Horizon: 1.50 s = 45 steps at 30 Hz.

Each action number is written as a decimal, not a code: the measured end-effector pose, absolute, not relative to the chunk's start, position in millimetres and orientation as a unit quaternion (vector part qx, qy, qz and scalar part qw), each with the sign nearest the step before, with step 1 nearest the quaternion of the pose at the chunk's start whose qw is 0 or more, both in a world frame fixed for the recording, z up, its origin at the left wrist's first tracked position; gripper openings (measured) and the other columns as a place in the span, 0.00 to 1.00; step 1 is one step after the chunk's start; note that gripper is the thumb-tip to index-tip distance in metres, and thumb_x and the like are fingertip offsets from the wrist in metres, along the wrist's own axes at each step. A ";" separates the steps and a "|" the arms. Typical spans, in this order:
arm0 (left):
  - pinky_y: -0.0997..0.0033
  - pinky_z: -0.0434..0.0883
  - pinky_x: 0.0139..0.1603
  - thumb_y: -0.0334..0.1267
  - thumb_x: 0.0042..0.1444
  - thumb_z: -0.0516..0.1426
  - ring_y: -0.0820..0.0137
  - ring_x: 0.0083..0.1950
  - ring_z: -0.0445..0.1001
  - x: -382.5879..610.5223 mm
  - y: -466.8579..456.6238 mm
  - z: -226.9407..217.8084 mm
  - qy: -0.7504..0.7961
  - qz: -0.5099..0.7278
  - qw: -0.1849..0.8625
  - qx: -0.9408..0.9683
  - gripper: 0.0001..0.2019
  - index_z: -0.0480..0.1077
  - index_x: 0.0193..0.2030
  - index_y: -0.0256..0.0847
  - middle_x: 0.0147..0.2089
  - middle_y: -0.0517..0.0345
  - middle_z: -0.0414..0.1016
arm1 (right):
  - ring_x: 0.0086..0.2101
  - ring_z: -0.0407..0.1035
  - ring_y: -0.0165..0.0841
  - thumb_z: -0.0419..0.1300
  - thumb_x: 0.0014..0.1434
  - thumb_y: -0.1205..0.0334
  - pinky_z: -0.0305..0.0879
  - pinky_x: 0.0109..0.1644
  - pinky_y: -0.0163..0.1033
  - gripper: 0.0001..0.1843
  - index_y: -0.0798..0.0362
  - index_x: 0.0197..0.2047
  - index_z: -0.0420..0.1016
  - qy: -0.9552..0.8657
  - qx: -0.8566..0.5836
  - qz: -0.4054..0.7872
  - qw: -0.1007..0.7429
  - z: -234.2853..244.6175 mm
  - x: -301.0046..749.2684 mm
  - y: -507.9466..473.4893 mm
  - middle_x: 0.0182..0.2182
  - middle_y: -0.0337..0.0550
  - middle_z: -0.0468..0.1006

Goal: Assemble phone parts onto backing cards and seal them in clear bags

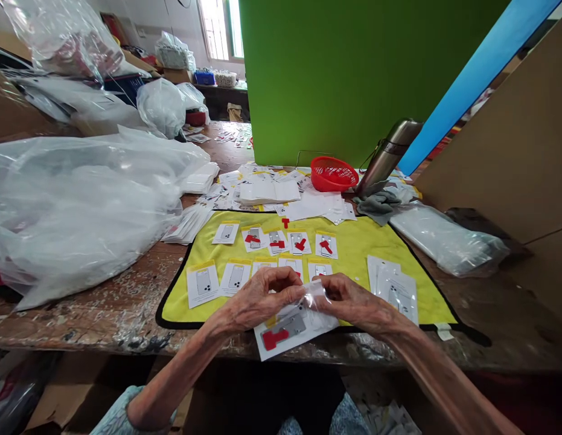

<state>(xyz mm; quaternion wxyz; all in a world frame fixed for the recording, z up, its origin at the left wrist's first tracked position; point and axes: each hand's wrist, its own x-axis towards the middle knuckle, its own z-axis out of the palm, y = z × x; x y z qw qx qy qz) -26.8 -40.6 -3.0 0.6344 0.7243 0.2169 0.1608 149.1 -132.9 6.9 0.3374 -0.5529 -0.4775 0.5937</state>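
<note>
My left hand [258, 300] and my right hand [353, 302] meet at the near edge of a yellow cloth mat [353, 244]. Together they pinch a clear plastic sleeve [292, 326] with a white card, a grey phone-shaped film and a red tab inside. Its lower end hangs over the table edge. Two rows of similar small packets [277, 240] lie on the mat just beyond my fingers, some with red tabs. A short stack of clear sleeves [393, 287] rests on the mat to the right of my right hand.
A large crumpled plastic bag [76, 205] fills the left of the wooden table. Loose white cards [269, 190], a red basket [334, 174] and a steel flask [387, 154] sit behind the mat. A wrapped bundle [448, 241] lies right. A green board [353, 72] stands behind.
</note>
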 end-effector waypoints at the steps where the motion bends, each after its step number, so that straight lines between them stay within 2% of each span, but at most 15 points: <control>1: 0.77 0.60 0.29 0.46 0.54 0.57 0.76 0.29 0.61 -27.0 -41.1 -2.8 0.213 0.155 0.642 0.720 0.14 0.68 0.29 0.35 0.27 0.62 0.66 | 0.26 0.58 0.27 0.67 0.45 0.43 0.54 0.29 0.32 0.23 0.57 0.29 0.73 -0.477 -0.554 0.595 0.334 5.6 147.5 -133.6 0.24 0.36 0.67; 6: 0.77 0.58 0.27 0.47 0.54 0.56 0.77 0.28 0.59 -28.6 -43.3 5.2 0.223 0.120 0.645 0.721 0.15 0.69 0.29 0.35 0.26 0.62 0.65 | 0.29 0.61 0.29 0.67 0.44 0.42 0.56 0.30 0.32 0.24 0.56 0.32 0.74 -0.459 -0.548 0.610 0.342 4.1 142.4 -135.6 0.28 0.38 0.70; 12: 0.77 0.59 0.28 0.50 0.51 0.59 0.76 0.29 0.61 -26.0 -47.5 3.6 0.212 0.114 0.682 0.691 0.16 0.67 0.29 0.36 0.27 0.62 0.65 | 0.25 0.57 0.26 0.67 0.44 0.42 0.53 0.27 0.31 0.24 0.56 0.32 0.74 -0.474 -0.559 0.611 0.299 7.9 142.7 -132.3 0.24 0.35 0.66; 16: 0.78 0.56 0.26 0.52 0.49 0.60 0.78 0.26 0.59 -25.7 -46.7 -1.6 0.258 0.179 0.712 0.628 0.19 0.63 0.27 0.37 0.25 0.64 0.63 | 0.32 0.64 0.30 0.63 0.48 0.40 0.61 0.36 0.34 0.25 0.55 0.36 0.75 -0.418 -0.558 0.582 0.419 5.2 144.8 -135.1 0.32 0.39 0.73; 18: 0.78 0.57 0.26 0.52 0.48 0.61 0.78 0.27 0.60 -24.5 -47.0 -1.7 0.272 0.192 0.718 0.611 0.19 0.63 0.27 0.37 0.26 0.63 0.64 | 0.36 0.66 0.32 0.61 0.51 0.41 0.63 0.40 0.36 0.23 0.54 0.37 0.74 -0.425 -0.567 0.547 0.446 3.5 144.4 -137.7 0.34 0.41 0.74; 23: 0.78 0.62 0.28 0.51 0.46 0.63 0.77 0.28 0.64 -19.0 -51.3 2.3 0.261 0.187 0.768 0.554 0.19 0.65 0.29 0.36 0.28 0.61 0.69 | 0.32 0.66 0.32 0.59 0.56 0.45 0.63 0.34 0.35 0.20 0.55 0.36 0.73 -0.480 -0.607 0.491 0.399 -0.6 140.3 -141.7 0.31 0.40 0.74; 27: 0.78 0.62 0.26 0.50 0.46 0.64 0.78 0.25 0.65 -16.3 -55.7 0.8 0.286 0.224 0.785 0.502 0.19 0.63 0.30 0.38 0.26 0.63 0.69 | 0.33 0.65 0.31 0.60 0.55 0.46 0.63 0.35 0.34 0.18 0.54 0.36 0.73 -0.442 -0.589 0.501 0.455 -5.7 137.8 -143.8 0.31 0.39 0.73; 31: 0.78 0.61 0.26 0.51 0.46 0.63 0.78 0.24 0.64 -10.3 -56.1 1.4 0.304 0.231 0.769 0.513 0.19 0.62 0.28 0.38 0.25 0.64 0.68 | 0.26 0.60 0.26 0.61 0.53 0.44 0.60 0.28 0.32 0.21 0.56 0.32 0.72 -0.411 -0.586 0.508 0.480 -4.8 143.3 -149.6 0.25 0.37 0.70; 34: 0.77 0.61 0.27 0.51 0.49 0.61 0.77 0.26 0.66 2.2 -38.4 9.0 0.286 0.188 0.720 0.604 0.17 0.65 0.29 0.37 0.26 0.62 0.69 | 0.25 0.59 0.27 0.65 0.46 0.41 0.60 0.27 0.32 0.24 0.55 0.31 0.73 -0.379 -0.637 0.483 0.466 4.1 169.1 -159.8 0.24 0.37 0.69; 36: 0.76 0.64 0.30 0.47 0.53 0.57 0.75 0.28 0.70 17.1 -14.3 14.8 0.290 0.164 0.652 0.681 0.14 0.67 0.32 0.36 0.28 0.60 0.71 | 0.25 0.62 0.29 0.66 0.42 0.39 0.62 0.27 0.34 0.25 0.54 0.31 0.74 -0.345 -0.697 0.422 0.464 10.4 197.9 -169.0 0.24 0.38 0.71; 39: 0.75 0.65 0.32 0.39 0.57 0.52 0.71 0.33 0.73 49.5 29.8 17.6 0.375 0.137 0.466 0.790 0.09 0.69 0.34 0.35 0.32 0.56 0.74 | 0.25 0.63 0.32 0.64 0.44 0.40 0.64 0.30 0.37 0.22 0.52 0.26 0.72 -0.361 -0.757 0.369 0.400 11.9 244.9 -180.3 0.20 0.38 0.69; 40: 0.74 0.67 0.34 0.38 0.58 0.51 0.70 0.35 0.74 62.0 43.2 16.0 0.400 0.122 0.377 0.826 0.09 0.70 0.36 0.36 0.34 0.55 0.75 | 0.25 0.64 0.33 0.63 0.45 0.41 0.64 0.30 0.38 0.21 0.52 0.25 0.71 -0.379 -0.765 0.365 0.371 9.1 258.3 -182.5 0.20 0.39 0.70; 42: 0.68 0.67 0.41 0.39 0.59 0.51 0.64 0.43 0.74 86.6 63.9 9.1 0.427 0.123 0.305 0.842 0.11 0.71 0.38 0.34 0.39 0.48 0.76 | 0.25 0.66 0.36 0.60 0.48 0.41 0.65 0.29 0.39 0.20 0.52 0.26 0.71 -0.422 -0.781 0.332 0.318 -1.2 278.5 -185.3 0.21 0.40 0.72; 45: 0.56 0.62 0.53 0.40 0.57 0.54 0.52 0.56 0.65 115.0 79.4 -7.6 0.447 0.139 0.220 0.856 0.14 0.69 0.46 0.32 0.53 0.38 0.69 | 0.28 0.70 0.39 0.57 0.50 0.43 0.67 0.32 0.42 0.20 0.51 0.35 0.73 -0.469 -0.820 0.171 0.278 -21.6 293.1 -188.5 0.27 0.44 0.76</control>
